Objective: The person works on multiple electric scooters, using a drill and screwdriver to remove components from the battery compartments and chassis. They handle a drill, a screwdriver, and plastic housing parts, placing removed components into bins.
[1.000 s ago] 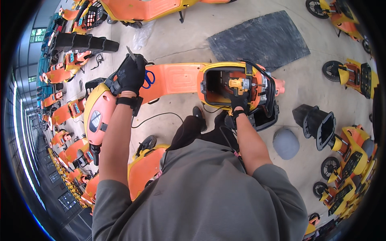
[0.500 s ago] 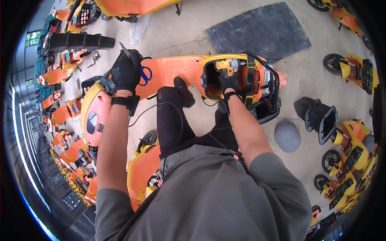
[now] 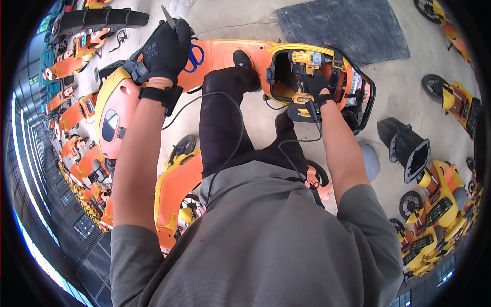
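Observation:
An orange and yellow scooter (image 3: pixel 220 53) stands across in front of me. My left hand (image 3: pixel 166 51), in a black glove, is closed at its handlebar end on the left. Scissors with blue handle loops (image 3: pixel 194 58) poke out at the right of that hand; a pale pointed blade sticks up above it. The middle of the scissors is hidden by the glove. My right hand (image 3: pixel 315 83), also gloved, grips a yellow and black cordless impact driver (image 3: pixel 307 59) over the scooter's open under-seat compartment (image 3: pixel 283 77). The driver's nose points right, and its battery hangs nearest me.
A dark mat (image 3: pixel 342 30) lies on the floor beyond. At right are a black plastic bin-like part (image 3: pixel 404 146) and a grey rounded thing (image 3: pixel 369 161). A cable (image 3: pixel 240 115) runs between my wrists and shirt. Several scooters stand around, one (image 3: pixel 176 197) close behind my legs.
My right hand has shifted right with the driver and turned, so its battery now shows. My left hand keeps its place at the handlebar. The whole view has shifted a little.

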`<state>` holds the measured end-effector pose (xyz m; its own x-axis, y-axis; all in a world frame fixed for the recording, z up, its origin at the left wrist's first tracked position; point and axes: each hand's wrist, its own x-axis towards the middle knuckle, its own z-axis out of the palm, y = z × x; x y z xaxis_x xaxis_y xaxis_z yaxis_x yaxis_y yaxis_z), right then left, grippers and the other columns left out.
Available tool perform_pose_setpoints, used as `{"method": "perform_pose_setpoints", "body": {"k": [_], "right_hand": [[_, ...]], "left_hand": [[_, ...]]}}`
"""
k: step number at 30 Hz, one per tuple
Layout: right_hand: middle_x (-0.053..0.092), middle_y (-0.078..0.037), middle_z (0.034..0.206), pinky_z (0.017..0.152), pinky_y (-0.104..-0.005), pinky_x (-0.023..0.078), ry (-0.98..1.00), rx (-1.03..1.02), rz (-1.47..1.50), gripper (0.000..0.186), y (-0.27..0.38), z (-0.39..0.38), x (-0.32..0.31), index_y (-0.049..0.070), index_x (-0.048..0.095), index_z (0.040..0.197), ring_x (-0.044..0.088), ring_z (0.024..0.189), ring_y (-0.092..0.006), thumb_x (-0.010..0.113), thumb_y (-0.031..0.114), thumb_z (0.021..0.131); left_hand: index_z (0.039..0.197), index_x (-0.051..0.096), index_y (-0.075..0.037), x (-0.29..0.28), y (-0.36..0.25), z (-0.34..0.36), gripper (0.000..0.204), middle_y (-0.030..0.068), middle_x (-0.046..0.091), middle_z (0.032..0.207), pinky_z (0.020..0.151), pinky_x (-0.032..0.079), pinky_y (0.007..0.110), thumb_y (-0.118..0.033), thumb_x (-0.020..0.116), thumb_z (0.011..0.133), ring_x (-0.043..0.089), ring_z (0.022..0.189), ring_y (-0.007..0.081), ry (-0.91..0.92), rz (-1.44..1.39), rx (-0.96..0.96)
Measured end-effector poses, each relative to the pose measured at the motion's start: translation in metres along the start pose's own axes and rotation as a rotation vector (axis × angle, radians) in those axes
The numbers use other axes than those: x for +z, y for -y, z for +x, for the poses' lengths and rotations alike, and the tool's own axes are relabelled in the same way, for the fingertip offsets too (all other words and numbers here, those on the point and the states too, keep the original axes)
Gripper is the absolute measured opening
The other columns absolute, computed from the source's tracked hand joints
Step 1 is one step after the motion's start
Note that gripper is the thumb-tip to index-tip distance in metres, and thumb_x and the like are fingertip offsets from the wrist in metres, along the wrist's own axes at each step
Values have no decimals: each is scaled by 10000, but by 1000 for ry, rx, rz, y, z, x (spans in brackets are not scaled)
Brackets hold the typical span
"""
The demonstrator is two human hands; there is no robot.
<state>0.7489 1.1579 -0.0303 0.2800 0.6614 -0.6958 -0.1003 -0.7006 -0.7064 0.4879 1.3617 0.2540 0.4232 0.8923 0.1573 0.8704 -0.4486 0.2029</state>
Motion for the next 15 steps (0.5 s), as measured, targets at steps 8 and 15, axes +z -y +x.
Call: {"method": "perform_pose_setpoints", "body": {"k": [8, 15], "right_hand": [[628, -80, 824, 592, -289, 471, -49, -16, 27, 390, -3, -8, 3, 3, 553, 1012, 592, 697, -158, 703, 198, 711], [563, -204, 1111, 873, -408, 426, -228, -50, -296, 708, -15, -17, 8, 43, 399, 1237, 532, 1052, -353, 668, 422, 703]], "left_hand": [[823, 607, -40, 1, 4, -4, 356, 149, 622, 741, 635, 455, 352, -311, 389, 901, 603, 702, 312, 62, -65, -48], [834, 595, -2, -1, 4, -3, 333, 120, 631, 730, 634, 453, 315, -285, 431, 897, 611, 698, 245, 76, -145, -1]]}}
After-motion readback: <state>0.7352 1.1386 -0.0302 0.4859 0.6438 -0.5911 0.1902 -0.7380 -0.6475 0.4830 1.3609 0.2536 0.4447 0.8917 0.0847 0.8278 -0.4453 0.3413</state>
